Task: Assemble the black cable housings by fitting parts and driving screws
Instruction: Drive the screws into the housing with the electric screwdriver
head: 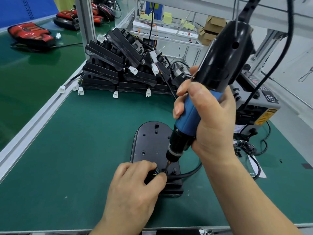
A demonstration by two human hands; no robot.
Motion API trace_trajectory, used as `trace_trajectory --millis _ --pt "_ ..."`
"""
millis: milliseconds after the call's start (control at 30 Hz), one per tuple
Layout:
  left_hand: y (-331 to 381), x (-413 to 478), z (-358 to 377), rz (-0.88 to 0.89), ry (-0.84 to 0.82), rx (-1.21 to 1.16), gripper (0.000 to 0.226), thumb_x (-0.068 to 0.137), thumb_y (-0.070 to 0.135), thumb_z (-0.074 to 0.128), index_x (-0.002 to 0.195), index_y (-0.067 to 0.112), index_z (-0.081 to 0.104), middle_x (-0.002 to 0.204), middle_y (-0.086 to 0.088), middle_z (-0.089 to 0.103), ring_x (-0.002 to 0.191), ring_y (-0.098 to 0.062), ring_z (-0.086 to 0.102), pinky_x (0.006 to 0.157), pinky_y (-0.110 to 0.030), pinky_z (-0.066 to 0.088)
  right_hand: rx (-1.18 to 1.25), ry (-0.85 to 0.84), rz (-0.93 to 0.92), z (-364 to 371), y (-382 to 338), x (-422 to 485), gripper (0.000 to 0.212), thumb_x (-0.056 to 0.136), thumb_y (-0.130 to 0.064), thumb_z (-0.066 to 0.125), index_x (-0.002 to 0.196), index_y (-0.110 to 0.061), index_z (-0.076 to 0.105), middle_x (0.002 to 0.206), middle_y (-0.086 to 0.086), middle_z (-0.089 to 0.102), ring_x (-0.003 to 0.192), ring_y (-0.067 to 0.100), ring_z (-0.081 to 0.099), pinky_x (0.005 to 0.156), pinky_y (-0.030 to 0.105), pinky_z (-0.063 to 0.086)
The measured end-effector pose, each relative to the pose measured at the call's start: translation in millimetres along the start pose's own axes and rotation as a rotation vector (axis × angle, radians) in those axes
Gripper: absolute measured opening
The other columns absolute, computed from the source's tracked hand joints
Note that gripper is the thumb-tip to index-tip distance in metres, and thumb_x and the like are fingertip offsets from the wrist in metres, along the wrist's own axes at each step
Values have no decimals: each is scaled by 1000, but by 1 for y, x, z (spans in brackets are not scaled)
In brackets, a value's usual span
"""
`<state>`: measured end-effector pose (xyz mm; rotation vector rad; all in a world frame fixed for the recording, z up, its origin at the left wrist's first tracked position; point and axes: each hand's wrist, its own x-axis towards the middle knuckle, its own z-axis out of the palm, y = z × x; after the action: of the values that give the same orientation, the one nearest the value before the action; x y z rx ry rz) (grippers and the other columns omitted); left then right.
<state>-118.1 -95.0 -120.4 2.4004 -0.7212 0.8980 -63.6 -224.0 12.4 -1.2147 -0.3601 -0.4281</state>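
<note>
here the black cable housing (150, 141) lies flat on the green counter (76, 150) in the lower middle of the frame, its rounded end pointing away from the person. the left hand (135, 182) sits on its near end, its grip pinching the coloured wires (155, 174) where they and a thick black cable (188, 175) enter. by the look of it, that hold keeps the wires clear of the tool and stops the housing turning. the right hand (208, 119) has its grip clenched round the blue body of an electric screwdriver (218, 58), tilted so the bit (168, 164) comes down just beside the left fingertips. any screw there is too small to make out, but this reads as driving one at the cable entry. in the upper middle a pile of like housings (118, 65) with white connectors sits well apart from the work. loose small black parts (243, 148) lie at the right, near the tool hand.
</note>
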Motion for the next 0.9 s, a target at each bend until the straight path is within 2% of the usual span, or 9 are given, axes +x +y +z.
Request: trace_trajectory --millis 133,267,400,500,700,800,900 --pt "0 1 0 1 0 1 19 78 12 56 81 20 73 86 -6 66 82 -18 50 73 -32 38 -3 -14 -10 -1 0 1 18 73 -18 62 88 -12 55 72 4 61 47 19 52 50 28 43" --pt "0 1 -1 5 2 3 20 78 12 55 80 20 73 85 -6 66 82 -19 50 73 -32 38 -13 1 6 -5 0 5 11 73 -19 66 83 -18 63 82 8 65 50 20 55 51 28 46" --pt "0 2 -1 5 -2 0 19 77 11 56 80 20 72 85 -6 66 81 -18 50 73 -31 38 28 50 65 -14 1 8 32 76 -21 64 101 -5 53 85 4 67 58 21 62 57 31 52" --pt "0 1 -1 2 -5 5 19 74 9 58 79 20 72 85 -5 65 81 -18 48 74 -31 38 121 159 112 -32 -6 13 44 70 -29 67 103 -4 54 74 0 60 61 16 61 67 33 55" --pt "1 3 -1 3 19 13 23 77 12 52 74 20 73 82 -5 66 79 -17 49 73 -31 38 99 413 90 -103 -39 11 24 80 -29 61 95 -11 56 67 0 60 62 15 62 72 30 55" --pt "1 4 0 4 17 16 24 77 12 50 74 20 73 82 -5 66 79 -18 49 73 -32 38 60 576 132 -143 -52 4 26 82 -31 61 96 -11 53 66 0 62 67 17 66 73 31 57" --pt "-1 4 1 8 9 2 22 76 13 50 78 22 71 83 -6 66 79 -18 48 73 -32 36 1 764 212 -180 -55 -5 24 85 -33 59 94 -12 52 71 1 61 69 16 66 67 28 57"
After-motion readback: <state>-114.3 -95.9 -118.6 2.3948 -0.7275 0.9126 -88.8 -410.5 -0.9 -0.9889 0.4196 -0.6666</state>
